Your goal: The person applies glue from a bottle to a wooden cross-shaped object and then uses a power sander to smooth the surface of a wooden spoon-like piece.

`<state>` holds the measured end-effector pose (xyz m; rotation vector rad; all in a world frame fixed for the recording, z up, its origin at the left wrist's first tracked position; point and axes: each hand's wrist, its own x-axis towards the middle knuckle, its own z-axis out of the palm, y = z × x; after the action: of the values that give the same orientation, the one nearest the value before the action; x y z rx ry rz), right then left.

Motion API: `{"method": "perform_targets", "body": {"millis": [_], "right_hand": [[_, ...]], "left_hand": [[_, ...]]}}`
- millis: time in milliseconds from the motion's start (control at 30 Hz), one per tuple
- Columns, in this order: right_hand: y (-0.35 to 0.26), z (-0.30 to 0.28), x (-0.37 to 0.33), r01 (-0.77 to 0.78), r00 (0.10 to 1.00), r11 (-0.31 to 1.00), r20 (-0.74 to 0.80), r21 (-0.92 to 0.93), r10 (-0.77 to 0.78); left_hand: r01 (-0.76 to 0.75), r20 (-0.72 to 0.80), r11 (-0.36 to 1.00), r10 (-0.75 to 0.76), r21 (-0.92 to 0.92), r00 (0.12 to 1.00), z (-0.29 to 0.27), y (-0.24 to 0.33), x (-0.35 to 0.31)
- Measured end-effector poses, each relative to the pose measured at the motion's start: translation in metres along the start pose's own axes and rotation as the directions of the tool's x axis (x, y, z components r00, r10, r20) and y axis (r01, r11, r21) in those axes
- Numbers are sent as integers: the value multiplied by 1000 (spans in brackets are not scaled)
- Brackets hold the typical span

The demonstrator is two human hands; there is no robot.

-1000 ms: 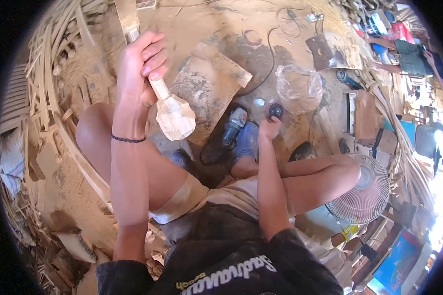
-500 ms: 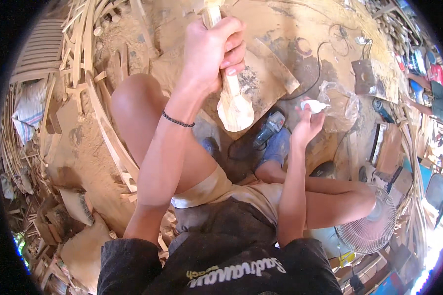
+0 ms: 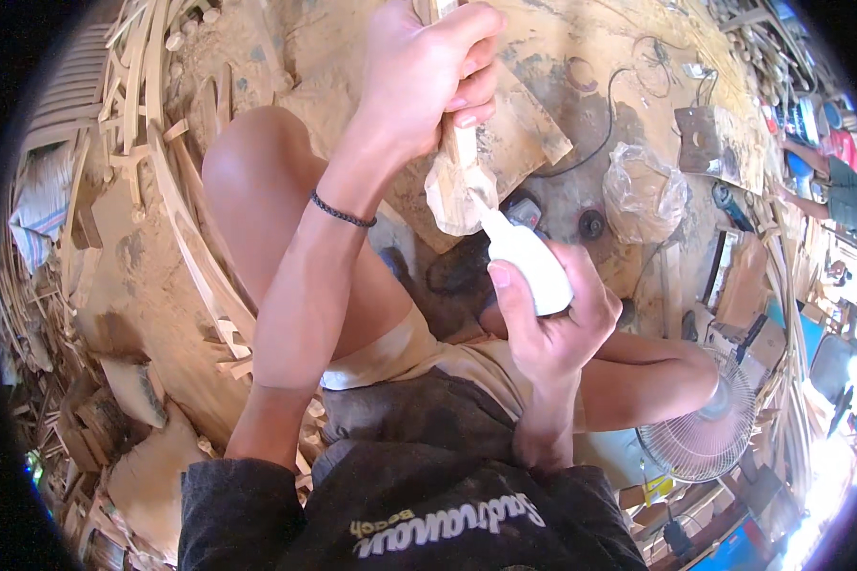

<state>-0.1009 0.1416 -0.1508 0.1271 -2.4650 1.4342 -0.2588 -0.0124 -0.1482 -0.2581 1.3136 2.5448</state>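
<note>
My left hand (image 3: 428, 76) is raised at the top centre, shut around the stem of a pale carved wooden piece (image 3: 459, 186) whose wide rounded end hangs down. My right hand (image 3: 548, 319) grips a small white squeeze bottle (image 3: 524, 262), its nozzle touching the wide end of the wooden piece. A dark cord bracelet (image 3: 343, 211) circles my left wrist. I am seated on the ground, knees apart.
Sawdust covers the ground. A flat wooden board (image 3: 519, 138) lies ahead, with a power tool (image 3: 524, 207) and its cable, a round black disc (image 3: 592, 224) and a clear plastic bag (image 3: 643, 190). Bent wooden strips (image 3: 176, 219) pile at left. A floor fan (image 3: 705, 433) stands at right.
My right hand picked up the white bottle from the ground and brought its nozzle up to the wooden piece. My left hand kept holding the piece, now closer to me.
</note>
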Motion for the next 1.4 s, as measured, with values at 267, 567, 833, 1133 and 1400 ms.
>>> {"method": "perform_targets", "body": {"millis": [267, 567, 833, 1133, 1400], "right_hand": [[-1, 6, 3, -14, 1000, 1000, 10, -3, 14], [-5, 7, 1, -18, 1000, 1000, 15, -16, 19], [-10, 4, -4, -41, 999, 998, 20, -49, 42], [-12, 0, -7, -31, 999, 996, 21, -80, 33], [-14, -7, -8, -27, 999, 997, 39, -78, 30]], "left_hand": [[-26, 2, 999, 25, 26, 1000, -1, -1, -2], [-52, 31, 998, 51, 38, 998, -3, -1, -3], [-56, 2, 998, 56, 16, 998, -7, 2, -2], [-37, 4, 999, 37, -30, 999, -10, -3, 6], [-1, 20, 991, 3, -133, 1000, -14, -1, 10]]}}
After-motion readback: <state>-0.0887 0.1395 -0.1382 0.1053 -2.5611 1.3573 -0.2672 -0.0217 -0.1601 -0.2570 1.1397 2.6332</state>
